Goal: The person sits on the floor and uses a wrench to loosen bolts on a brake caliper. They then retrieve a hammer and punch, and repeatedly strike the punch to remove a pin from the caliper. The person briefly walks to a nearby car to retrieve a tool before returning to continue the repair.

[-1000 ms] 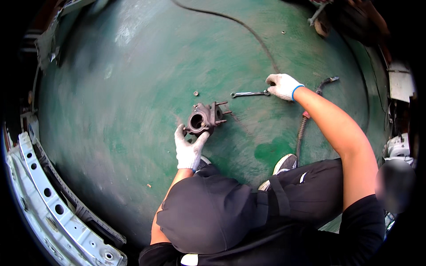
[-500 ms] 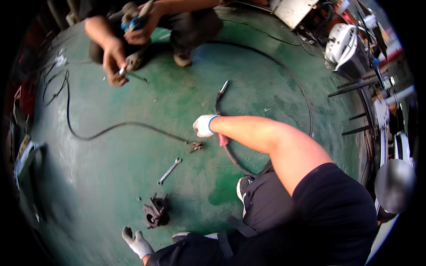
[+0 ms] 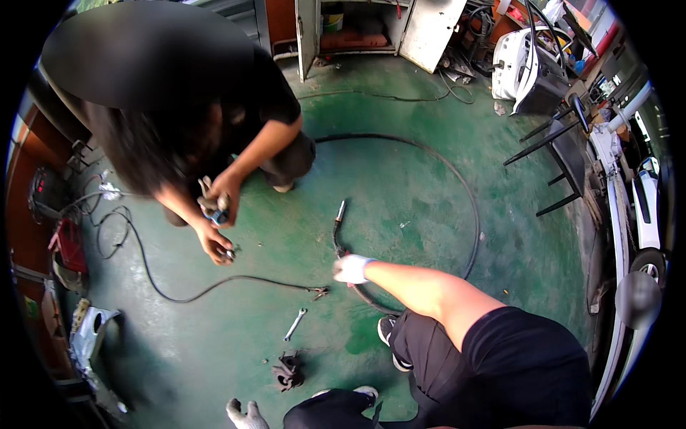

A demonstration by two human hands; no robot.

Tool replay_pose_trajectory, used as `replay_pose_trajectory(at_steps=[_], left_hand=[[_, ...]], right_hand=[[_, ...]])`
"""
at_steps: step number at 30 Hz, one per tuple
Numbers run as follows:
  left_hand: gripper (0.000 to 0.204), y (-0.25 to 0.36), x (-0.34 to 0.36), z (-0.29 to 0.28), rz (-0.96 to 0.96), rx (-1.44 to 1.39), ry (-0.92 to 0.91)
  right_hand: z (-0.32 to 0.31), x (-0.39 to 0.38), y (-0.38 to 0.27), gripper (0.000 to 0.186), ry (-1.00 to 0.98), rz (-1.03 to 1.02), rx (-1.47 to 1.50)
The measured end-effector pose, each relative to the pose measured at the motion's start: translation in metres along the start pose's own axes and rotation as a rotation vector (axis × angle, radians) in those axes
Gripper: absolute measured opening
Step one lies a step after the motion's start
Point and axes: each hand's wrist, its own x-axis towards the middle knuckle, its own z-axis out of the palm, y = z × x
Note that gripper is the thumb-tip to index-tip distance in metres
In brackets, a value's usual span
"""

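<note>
My right hand (image 3: 350, 269), in a white glove, is closed around the handle of a welding torch (image 3: 339, 232) low over the green floor. Red parts of the handle show above and below the glove, and the silver nozzle points away from me. At the lower edge my left hand (image 3: 245, 415), also gloved, has its fingers apart and holds nothing. Nearest to it sits a dark, rusty metal part with round openings (image 3: 287, 372). Between the hands lie a wrench (image 3: 295, 324) and a ground clamp (image 3: 319, 292) on a black cable.
A co-worker (image 3: 207, 143) crouches at the far left, a blue-grey item in one hand and a small metal piece in the other. The torch hose (image 3: 471, 207) curves across the floor. A black chair (image 3: 561, 157) stands at right, an open cabinet (image 3: 357, 51) at the back.
My view has tilted up, so the floor things sit lower and the co-worker's upper body and the cabinet show. My right hand now covers more of the torch handle.
</note>
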Motion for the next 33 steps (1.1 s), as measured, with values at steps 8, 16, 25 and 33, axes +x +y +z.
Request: replay_pose_trajectory(at_steps=[8, 16, 25, 33], left_hand=[[0.069, 0.222, 0.039, -0.467, -0.673, -0.100, -0.518], [0.069, 0.301, 0.026, -0.580, -0.645, 0.022, -0.810], [0.063, 0.506, 0.214, -0.592, -0.381, -0.159, -0.816], [0.057, 0.613, 0.385, -0.437, -0.139, -0.079, -0.912]], right_hand=[[-0.003, -0.307, 0.166, 0.039, 0.003, 0.161, -0.420], [-0.023, -0.583, 0.238, 0.042, -0.136, 0.854, 0.420], [-0.140, -0.583, 0.177, 0.016, 0.427, 0.875, 1.347], [-0.280, -0.536, 0.187, 0.027, 0.275, 0.882, 1.225]])
